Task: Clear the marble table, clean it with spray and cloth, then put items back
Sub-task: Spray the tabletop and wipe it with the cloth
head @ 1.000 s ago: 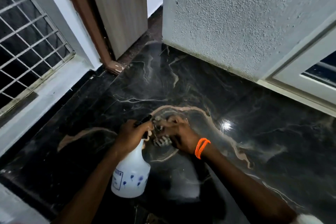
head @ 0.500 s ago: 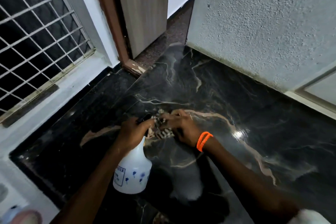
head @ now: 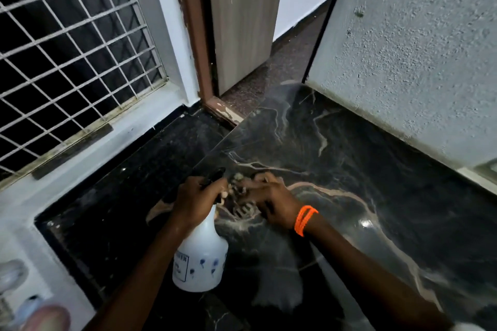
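The black marble table with pale veins fills the middle of the view. My left hand grips the neck and black trigger head of a white spray bottle, which is held just above the marble with its nozzle toward the right hand. My right hand, with an orange band on the wrist, is closed on a dark, light-striped cloth and presses it onto the marble right beside the nozzle. Most of the cloth is hidden under the fingers.
A window with a white metal grille and a white sill stands to the left. A wooden door is at the back, with a rough grey wall on the right. Blurred objects lie at the bottom left.
The view has swung left and up, so more of the window and door show. Both hands stay together at the same spot on the marble, still holding the bottle and the cloth.
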